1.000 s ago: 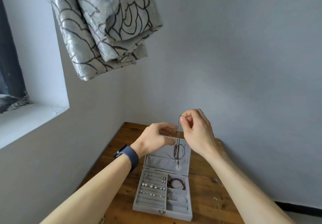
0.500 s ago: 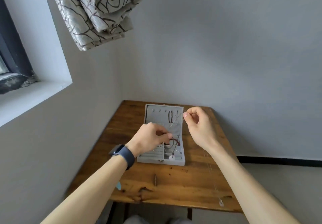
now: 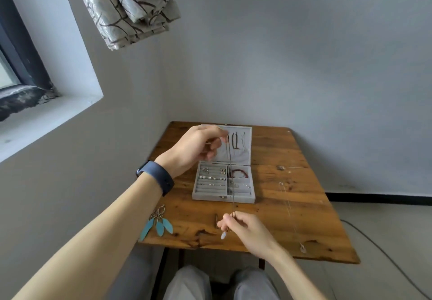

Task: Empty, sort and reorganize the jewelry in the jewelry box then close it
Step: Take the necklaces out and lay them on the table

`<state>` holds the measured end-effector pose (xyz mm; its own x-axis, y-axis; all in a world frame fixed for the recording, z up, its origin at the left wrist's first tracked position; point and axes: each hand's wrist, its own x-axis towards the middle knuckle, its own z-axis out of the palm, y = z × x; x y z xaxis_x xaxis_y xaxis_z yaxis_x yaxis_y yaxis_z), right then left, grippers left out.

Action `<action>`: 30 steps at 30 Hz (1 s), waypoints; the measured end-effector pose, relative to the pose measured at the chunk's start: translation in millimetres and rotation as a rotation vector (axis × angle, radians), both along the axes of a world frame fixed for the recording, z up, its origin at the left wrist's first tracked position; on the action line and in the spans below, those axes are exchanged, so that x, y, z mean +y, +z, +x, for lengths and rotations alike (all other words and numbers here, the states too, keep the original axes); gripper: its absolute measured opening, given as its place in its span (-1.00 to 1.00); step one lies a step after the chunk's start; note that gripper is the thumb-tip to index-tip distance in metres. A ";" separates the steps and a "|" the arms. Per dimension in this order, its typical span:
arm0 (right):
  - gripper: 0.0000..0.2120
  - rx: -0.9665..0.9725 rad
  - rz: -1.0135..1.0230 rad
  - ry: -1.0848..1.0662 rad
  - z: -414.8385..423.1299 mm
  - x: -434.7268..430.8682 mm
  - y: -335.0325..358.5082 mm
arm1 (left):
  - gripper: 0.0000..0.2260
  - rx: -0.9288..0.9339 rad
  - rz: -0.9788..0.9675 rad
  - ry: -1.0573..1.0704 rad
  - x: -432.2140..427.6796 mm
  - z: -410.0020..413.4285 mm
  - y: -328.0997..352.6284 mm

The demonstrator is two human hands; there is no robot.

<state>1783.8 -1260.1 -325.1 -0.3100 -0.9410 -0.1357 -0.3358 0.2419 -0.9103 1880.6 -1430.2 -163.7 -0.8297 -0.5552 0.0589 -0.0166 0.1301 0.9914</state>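
One taut necklace (image 3: 231, 178) stretches between two hands. Nearest, the right hand (image 3: 247, 230) pinches its pendant end in curled fingers (image 3: 224, 222) above the surface's (image 3: 280, 150) near edge. One feather earring (image 3: 159, 222) lies left, a second necklace (image 3: 289, 211) right. Beyond, over the one open jewelry box (image 3: 223, 197), the left hand (image 3: 196, 150) pinches the far end.

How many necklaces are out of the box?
2. One pendant necklace stretched between left hand and right hand over the jewelry box; one silver necklace lying on the wooden table, right of it.
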 end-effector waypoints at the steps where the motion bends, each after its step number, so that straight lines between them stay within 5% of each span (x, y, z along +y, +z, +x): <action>1: -0.66 -0.019 -0.014 -0.009 3.3 3.7 -3.1 | -0.83 0.012 0.040 0.029 -2.9 0.9 0.7; 16: -0.68 -0.642 -0.097 -0.327 15.2 98.8 -58.0 | -0.84 -0.083 0.506 0.201 -20.0 7.8 -103.9; 22: -0.64 -0.700 -0.088 -0.399 4.3 127.5 -65.2 | -0.89 -0.215 0.490 0.204 -8.3 -13.3 -139.8; 25: -0.66 -0.710 -0.081 -0.446 -3.4 140.0 -73.9 | -0.86 -0.305 0.381 0.189 -2.8 -23.0 -144.4; 30: -0.72 -0.666 -0.057 -0.599 -12.1 164.9 -90.5 | -0.86 -0.513 -0.216 0.030 -6.2 -30.2 -141.0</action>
